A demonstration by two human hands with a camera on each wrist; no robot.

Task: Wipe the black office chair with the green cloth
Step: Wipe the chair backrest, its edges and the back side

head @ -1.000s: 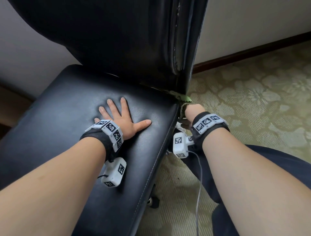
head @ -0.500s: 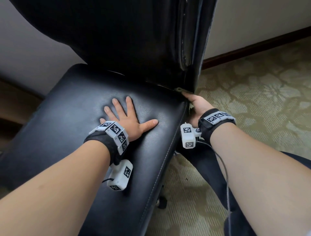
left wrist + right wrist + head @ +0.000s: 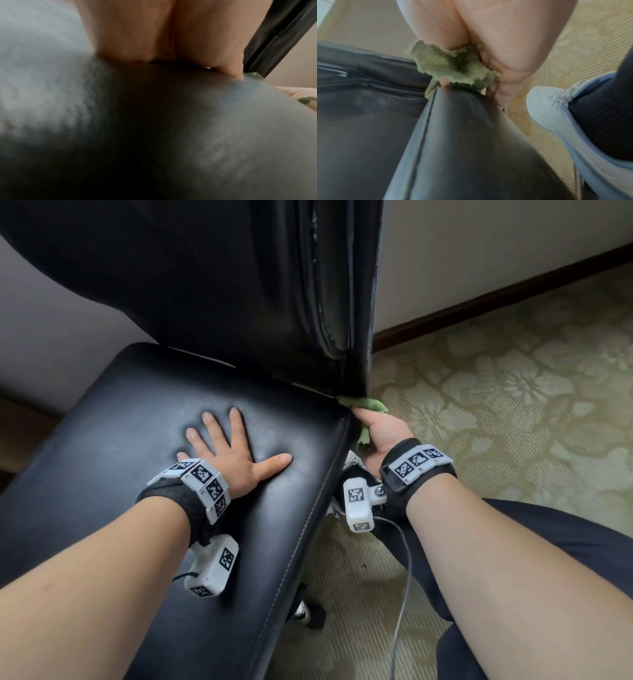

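Note:
The black office chair's seat fills the left of the head view, its backrest rising behind. My left hand lies flat on the seat with fingers spread. At the seat's back right corner my right hand grips the bunched green cloth and holds it against the seat edge under the backrest. The right wrist view shows the green cloth crumpled in my fingers against the seat's side edge. In the left wrist view my palm presses the seat.
Pale patterned carpet lies to the right of the chair, with a dark wooden skirting board under a white wall. A chair caster shows below the seat. My dark trouser leg and white shoe are close to the chair's right side.
My right hand has stayed at the seat's back right corner, shifting slightly; the green cloth, hidden half a second ago, shows again there. The left hand has stayed flat on the seat.

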